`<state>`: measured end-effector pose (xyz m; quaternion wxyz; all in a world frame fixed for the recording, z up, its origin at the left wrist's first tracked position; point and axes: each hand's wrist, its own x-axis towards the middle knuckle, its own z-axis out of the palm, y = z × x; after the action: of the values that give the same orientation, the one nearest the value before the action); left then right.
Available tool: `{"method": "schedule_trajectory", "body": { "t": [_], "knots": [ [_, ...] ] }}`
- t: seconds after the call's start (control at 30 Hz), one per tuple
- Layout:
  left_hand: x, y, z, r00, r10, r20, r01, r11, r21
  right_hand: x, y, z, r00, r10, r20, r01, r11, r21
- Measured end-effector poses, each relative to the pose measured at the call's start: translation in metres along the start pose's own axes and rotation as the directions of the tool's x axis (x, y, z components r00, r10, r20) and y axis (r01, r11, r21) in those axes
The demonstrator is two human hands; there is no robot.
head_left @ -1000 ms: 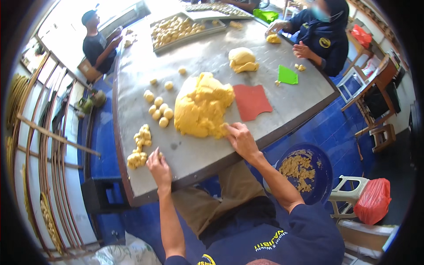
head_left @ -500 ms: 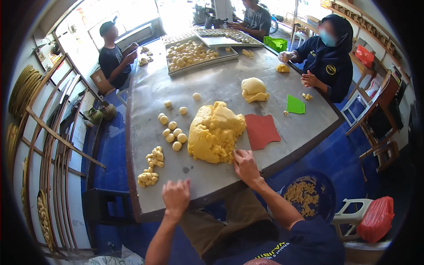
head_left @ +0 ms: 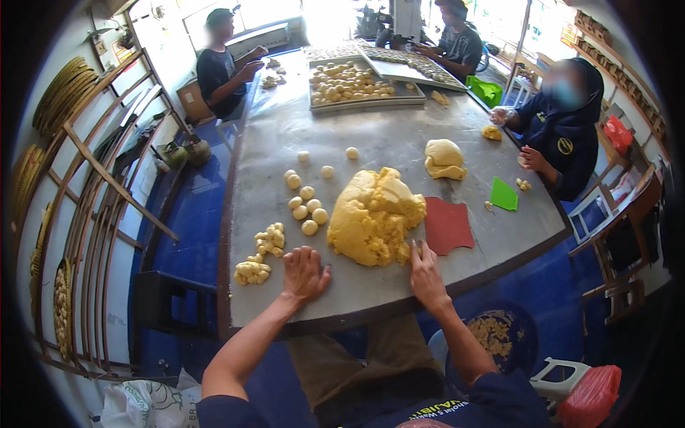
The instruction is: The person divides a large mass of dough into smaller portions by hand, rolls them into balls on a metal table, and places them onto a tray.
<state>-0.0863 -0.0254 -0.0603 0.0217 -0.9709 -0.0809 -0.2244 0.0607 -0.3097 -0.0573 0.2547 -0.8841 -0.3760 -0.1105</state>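
A big lump of yellow dough (head_left: 372,221) with a torn, crumbly near face rests on the metal table in front of me. My right hand (head_left: 428,277) is at its near right edge, fingers together and fingertips against the dough. My left hand (head_left: 305,274) is on the tabletop left of the lump, fingers curled under and thumb out to the side; whatever is under the palm is hidden. Just left of it lie small pale dough pieces (head_left: 270,240) and a clump of them (head_left: 252,270). Several smooth pale dough balls (head_left: 312,205) sit beyond.
A red flat sheet (head_left: 448,227) lies right of the lump, a green scraper (head_left: 504,194) and smaller dough mound (head_left: 444,158) farther off. Trays of dough balls (head_left: 367,104) stand at the far end. Three people work around the table. A blue basin (head_left: 524,349) is below right.
My left hand has moved forward from near the table edge, toward the small dough pieces. My right hand stays at the lump's near right edge. The whole view has shifted slightly.
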Motion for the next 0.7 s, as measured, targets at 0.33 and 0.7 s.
{"method": "schedule_trajectory", "body": {
  "t": [0.33, 0.7],
  "knots": [
    [-0.016, 0.012, -0.002, 0.992, -0.127, -0.023, 0.129, 0.975, 0.179, 0.009, -0.002, 0.002, 0.996, 0.046, -0.070, -0.023, 0.954, 0.299],
    [-0.068, 0.053, -0.045, 0.875, -0.466, 0.133, 0.448, 0.882, 0.145, 0.029, 0.011, -0.025, 0.986, 0.025, 0.162, -0.027, 1.000, 0.009]
  ]
}}
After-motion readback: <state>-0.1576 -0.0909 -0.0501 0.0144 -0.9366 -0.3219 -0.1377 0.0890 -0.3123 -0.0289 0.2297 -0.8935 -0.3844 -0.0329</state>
